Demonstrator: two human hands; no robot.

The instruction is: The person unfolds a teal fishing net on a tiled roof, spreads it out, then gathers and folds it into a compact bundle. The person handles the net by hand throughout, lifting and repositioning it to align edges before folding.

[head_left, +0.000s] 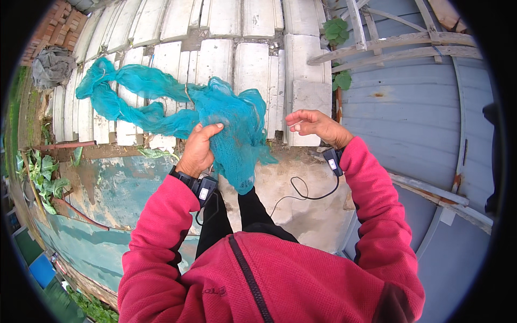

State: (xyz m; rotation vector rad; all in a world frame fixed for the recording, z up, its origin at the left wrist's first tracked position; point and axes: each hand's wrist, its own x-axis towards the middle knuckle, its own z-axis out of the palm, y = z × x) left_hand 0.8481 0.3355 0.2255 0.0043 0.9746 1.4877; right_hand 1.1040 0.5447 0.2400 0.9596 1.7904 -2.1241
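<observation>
- Here, teal netting (234, 121) hangs bunched before the dark-trousered legs (214, 229), its long tail running leftward and away over pale slabs (215, 59).
- The left hand (197, 152) pinches its left edge, thumb on top.
- The right hand (322, 129), fingers loosely parted, is farther off; the netting lies to its left, untouched.

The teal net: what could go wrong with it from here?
Only the left grip holds the net, so it might slip loose. Its far end lies across the white slabs and could catch on their edges. The loose cable hanging nearby might tangle with it.
</observation>
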